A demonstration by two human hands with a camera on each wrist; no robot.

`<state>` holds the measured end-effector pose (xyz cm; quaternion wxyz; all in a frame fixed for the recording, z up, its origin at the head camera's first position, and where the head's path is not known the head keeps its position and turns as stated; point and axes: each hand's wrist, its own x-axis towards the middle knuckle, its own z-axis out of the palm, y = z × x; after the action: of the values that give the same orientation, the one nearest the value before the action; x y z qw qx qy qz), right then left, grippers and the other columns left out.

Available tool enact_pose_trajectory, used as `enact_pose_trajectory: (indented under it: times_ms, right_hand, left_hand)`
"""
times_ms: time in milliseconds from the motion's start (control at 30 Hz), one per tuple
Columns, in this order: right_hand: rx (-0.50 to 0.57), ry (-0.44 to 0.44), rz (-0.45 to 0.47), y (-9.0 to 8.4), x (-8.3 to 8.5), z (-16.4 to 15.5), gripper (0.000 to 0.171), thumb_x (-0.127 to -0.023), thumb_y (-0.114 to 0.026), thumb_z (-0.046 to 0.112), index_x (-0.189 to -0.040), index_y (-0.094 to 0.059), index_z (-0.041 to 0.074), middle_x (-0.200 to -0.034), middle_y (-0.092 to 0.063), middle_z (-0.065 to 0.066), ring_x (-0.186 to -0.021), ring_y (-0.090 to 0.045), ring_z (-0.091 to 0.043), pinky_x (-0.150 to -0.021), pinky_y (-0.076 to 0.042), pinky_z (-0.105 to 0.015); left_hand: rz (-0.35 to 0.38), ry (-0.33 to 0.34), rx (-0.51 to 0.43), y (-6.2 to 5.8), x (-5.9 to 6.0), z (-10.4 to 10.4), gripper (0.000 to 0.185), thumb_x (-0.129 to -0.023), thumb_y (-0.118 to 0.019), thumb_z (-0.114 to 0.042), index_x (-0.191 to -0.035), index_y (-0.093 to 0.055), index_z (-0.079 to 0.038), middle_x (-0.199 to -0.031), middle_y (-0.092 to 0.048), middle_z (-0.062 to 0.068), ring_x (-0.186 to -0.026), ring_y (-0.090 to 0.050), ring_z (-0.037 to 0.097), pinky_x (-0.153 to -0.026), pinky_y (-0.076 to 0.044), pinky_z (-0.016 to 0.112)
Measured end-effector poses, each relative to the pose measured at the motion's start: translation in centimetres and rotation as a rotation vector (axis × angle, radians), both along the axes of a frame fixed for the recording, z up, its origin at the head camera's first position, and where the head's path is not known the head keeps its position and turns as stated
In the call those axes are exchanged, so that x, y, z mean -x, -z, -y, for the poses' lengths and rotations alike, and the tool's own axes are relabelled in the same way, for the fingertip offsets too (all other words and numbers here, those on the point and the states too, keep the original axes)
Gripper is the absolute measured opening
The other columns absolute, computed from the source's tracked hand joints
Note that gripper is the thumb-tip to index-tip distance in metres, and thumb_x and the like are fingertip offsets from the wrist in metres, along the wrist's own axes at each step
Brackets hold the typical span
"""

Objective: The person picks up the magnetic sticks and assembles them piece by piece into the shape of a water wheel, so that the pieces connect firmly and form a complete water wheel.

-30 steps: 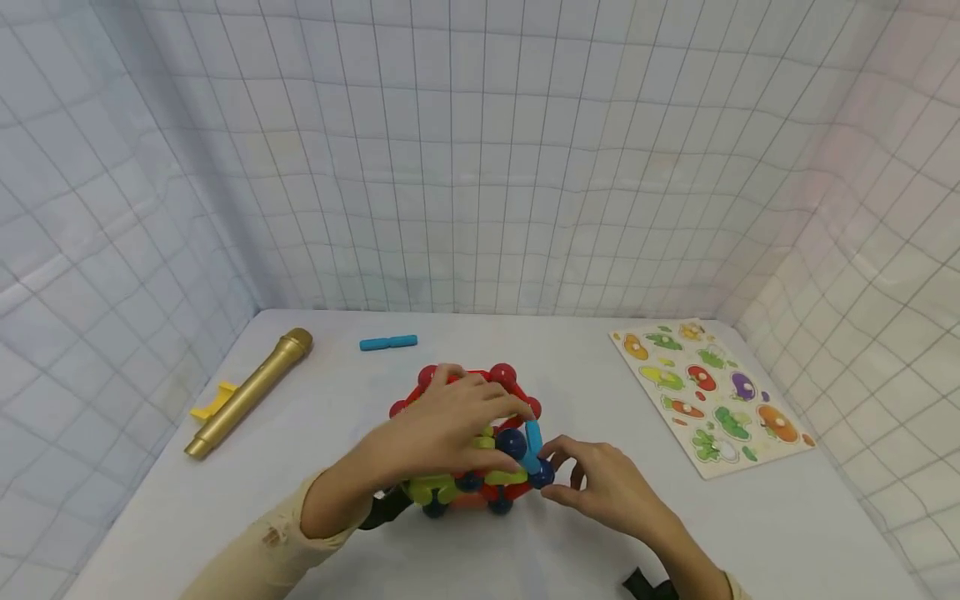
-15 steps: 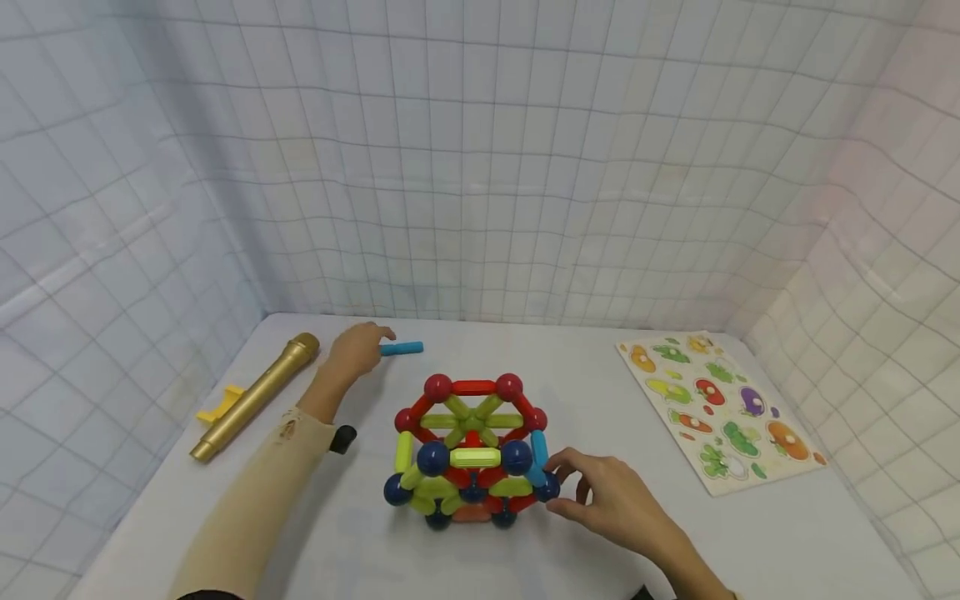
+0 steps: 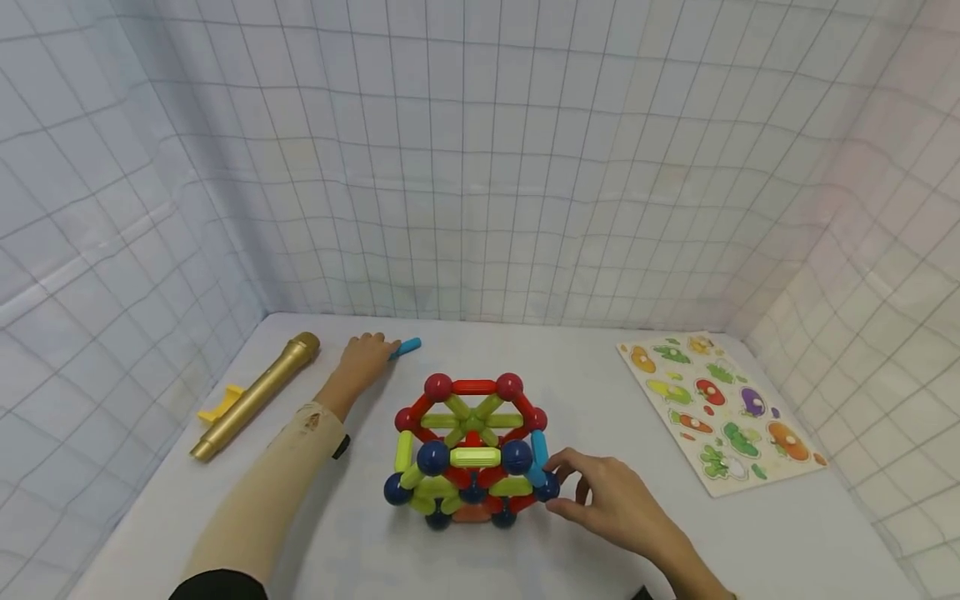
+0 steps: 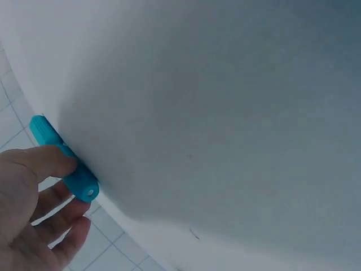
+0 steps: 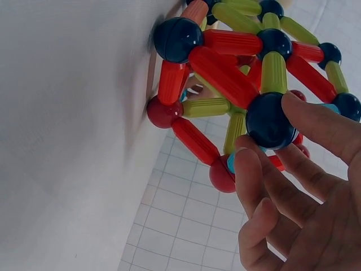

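A ball-and-stick toy structure (image 3: 472, 450) of red, green and blue rods with dark blue and red balls stands mid-table. My right hand (image 3: 558, 485) pinches the dark blue ball (image 3: 547, 487) at its lower right corner. The right wrist view shows thumb and forefinger on that ball (image 5: 269, 119). My left hand (image 3: 382, 348) reaches to the far left of the table and holds a loose blue stick (image 3: 409, 345). In the left wrist view the thumb (image 4: 48, 161) lies on the stick (image 4: 70, 169), with the fingers curled under it.
A gold toy microphone (image 3: 251, 396) with a yellow piece (image 3: 213, 406) lies at the left. A fruit puzzle board (image 3: 720, 408) lies at the right. White gridded walls (image 3: 480, 167) close in the table on three sides.
My left hand left the top of the structure, moved back-left to the blue stick and now covers most of it. The right hand stayed on the corner ball.
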<state>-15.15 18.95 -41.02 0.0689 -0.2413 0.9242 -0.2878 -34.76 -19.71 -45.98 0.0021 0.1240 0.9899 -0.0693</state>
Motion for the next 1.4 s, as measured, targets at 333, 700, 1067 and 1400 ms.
enact_pose_trajectory:
  times_ms: [333,700,1067,1400]
  right_hand:
    - [-0.024,0.034,-0.021,-0.2,0.2,-0.2,0.033,-0.082,-0.077,0.033,-0.111,-0.064,0.022,-0.096,-0.072,0.007,-0.068,-0.054,0.003,-0.058,-0.046,-0.018]
    - [-0.030,0.041,-0.013,-0.3,0.2,-0.3,0.034,-0.082,-0.077,0.034,-0.111,-0.063,0.022,-0.096,-0.072,0.007,-0.067,-0.054,0.003,-0.059,-0.047,-0.017]
    - [-0.052,0.053,-0.011,-0.6,-0.1,-0.1,0.033,-0.082,-0.077,0.032,-0.111,-0.063,0.023,-0.095,-0.071,0.008,-0.067,-0.052,0.002,-0.058,-0.046,-0.017]
    - [-0.050,0.040,0.014,-0.3,-0.2,0.4,0.034,-0.082,-0.077,0.035,-0.111,-0.064,0.023,-0.094,-0.071,0.008,-0.067,-0.052,0.002,-0.059,-0.046,-0.017]
  left_hand:
    - [0.043,-0.035,0.084,-0.5,-1.0,-0.4,0.042,-0.101,-0.047,-0.011,-0.142,-0.046,-0.001,-0.133,-0.054,0.028,-0.120,-0.053,0.043,-0.098,-0.047,0.054]
    - [0.043,-0.058,-0.547,-6.7,-6.3,0.3,0.039,-0.097,-0.052,-0.015,-0.136,-0.053,-0.007,-0.111,-0.064,0.022,-0.089,-0.062,0.032,-0.070,-0.051,0.040]
    - [0.007,0.029,-0.960,-11.9,-17.6,-4.8,0.024,-0.098,-0.057,-0.036,-0.115,-0.069,-0.023,-0.079,-0.070,-0.005,-0.074,-0.060,0.012,-0.064,-0.047,0.029]
    - [0.127,0.042,-0.950,-11.3,-17.8,-5.7,0.035,-0.097,-0.057,-0.039,-0.129,-0.059,-0.022,-0.081,-0.070,-0.002,-0.075,-0.063,0.013,-0.069,-0.047,0.030]
